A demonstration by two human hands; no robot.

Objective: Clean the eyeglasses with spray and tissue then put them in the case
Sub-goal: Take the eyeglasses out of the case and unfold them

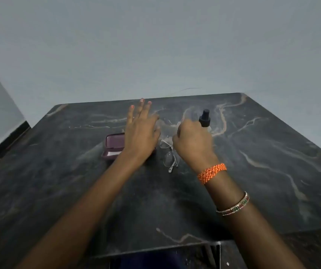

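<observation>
Clear-lensed eyeglasses with thin pale temples lie on the dark marble table, between my two hands. My right hand is closed around a spray bottle; its black nozzle sticks up past my fingers and the body is mostly hidden. My left hand hovers flat with fingers spread, holding nothing, over the right end of an open purple glasses case. A faint pale patch beyond the glasses may be tissue; I cannot tell.
The table's far edge meets a plain grey wall. Its near edge runs just below my forearms, with a dark gap underneath. Bare marble lies to the left and right of the objects.
</observation>
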